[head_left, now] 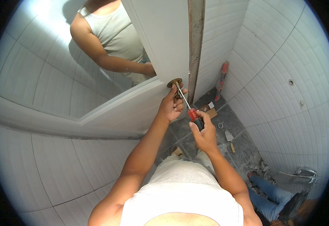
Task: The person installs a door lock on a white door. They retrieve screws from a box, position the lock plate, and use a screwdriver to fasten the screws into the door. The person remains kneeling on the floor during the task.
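A round brass-coloured lock plate [174,81] sits near the edge of a white door [168,41]. My left hand [170,106] is closed around the metal handle part under this plate, though the fingers hide much of it. In my right hand [204,135] is a screwdriver [193,114] with a red and black handle, gripped between thumb and fingers. Its shaft slants up and left past my left fingers to the plate. The exact spot where the tip touches is too small to make out.
A mirror panel [108,86] fills part of the door. Beside the door edge stands a bare frame post [195,49]. A red level [221,81] leans in the corner. Cardboard [210,112] and a trowel [229,136] lie on the floor. Another person's jeans-clad legs [270,194] show lower right.
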`<state>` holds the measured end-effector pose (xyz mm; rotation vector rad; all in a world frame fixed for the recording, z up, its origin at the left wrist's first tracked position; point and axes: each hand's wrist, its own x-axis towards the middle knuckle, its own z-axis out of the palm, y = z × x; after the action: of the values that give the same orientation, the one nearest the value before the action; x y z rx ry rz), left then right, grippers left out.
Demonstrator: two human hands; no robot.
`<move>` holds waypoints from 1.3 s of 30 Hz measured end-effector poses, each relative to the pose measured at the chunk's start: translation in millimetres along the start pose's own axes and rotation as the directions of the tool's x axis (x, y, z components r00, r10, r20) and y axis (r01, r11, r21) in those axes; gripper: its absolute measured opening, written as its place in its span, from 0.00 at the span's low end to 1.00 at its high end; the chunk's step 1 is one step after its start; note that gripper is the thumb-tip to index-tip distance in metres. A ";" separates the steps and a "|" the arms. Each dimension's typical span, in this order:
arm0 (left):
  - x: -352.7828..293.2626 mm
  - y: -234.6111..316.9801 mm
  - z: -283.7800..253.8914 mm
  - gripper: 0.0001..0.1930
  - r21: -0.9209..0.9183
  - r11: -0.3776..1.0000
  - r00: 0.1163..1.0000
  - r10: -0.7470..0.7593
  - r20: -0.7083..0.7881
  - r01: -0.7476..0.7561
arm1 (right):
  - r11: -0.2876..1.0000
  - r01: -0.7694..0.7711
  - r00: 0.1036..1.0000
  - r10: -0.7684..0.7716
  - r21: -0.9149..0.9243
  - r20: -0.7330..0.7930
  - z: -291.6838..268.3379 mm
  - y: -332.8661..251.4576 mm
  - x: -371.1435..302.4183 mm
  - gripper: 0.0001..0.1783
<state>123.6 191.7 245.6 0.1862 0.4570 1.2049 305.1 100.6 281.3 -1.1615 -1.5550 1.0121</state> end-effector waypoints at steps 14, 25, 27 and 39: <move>9.6 7.8 -1.6 0.15 0.047 0.999 1.000 -0.023 -0.002 0.023 | 0.958 0.131 0.984 -0.157 -0.257 -0.087 6.6 -7.1 4.5 0.24; 11.0 8.7 -0.8 0.15 0.024 0.999 0.999 -0.033 0.017 0.033 | 0.855 0.173 0.967 -0.242 -0.489 -0.081 11.2 -7.8 1.6 0.26; 11.9 8.3 -2.6 0.16 0.010 0.999 0.999 -0.042 0.027 0.041 | 0.828 0.217 0.951 -0.298 -0.517 -0.078 10.8 -7.4 3.6 0.25; 12.3 8.6 0.8 0.16 0.052 0.997 0.998 -0.054 0.008 0.054 | 0.927 0.213 0.960 -0.257 -0.307 -0.109 3.2 -6.2 19.6 0.25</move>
<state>120.0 206.2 246.6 0.2225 0.4831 1.1395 298.0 118.0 290.2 -1.1835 -1.7151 0.5352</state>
